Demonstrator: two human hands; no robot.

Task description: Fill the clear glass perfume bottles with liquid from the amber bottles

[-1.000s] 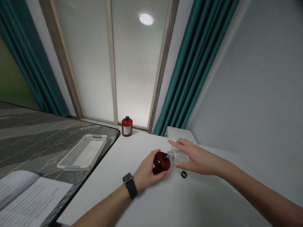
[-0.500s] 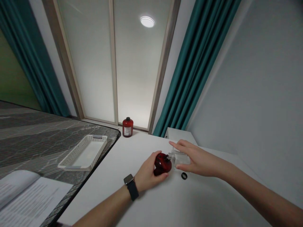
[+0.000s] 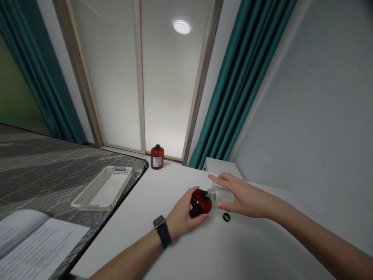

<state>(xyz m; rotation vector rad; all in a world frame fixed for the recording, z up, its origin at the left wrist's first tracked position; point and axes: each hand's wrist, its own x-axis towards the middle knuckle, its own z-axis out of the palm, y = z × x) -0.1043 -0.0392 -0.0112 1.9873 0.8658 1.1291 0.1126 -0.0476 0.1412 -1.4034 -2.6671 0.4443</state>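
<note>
My left hand, with a dark watch on its wrist, is wrapped round a dark red bottle. My right hand grips a clear bottle lying sideways, its neck pointing left at the red bottle's mouth. The two necks meet or nearly touch; whether liquid passes between them I cannot make out. A small black ring-shaped cap lies on the white table just below the clear bottle.
A second red bottle with a white label and black cap stands at the table's far edge. On the grey marbled surface to the left are a white perforated basket and an open book. A white box stands behind my right hand.
Almost nothing differs. My left hand and the red bottle have shifted very slightly to the right; my right hand holds the clear bottle in the same position.
</note>
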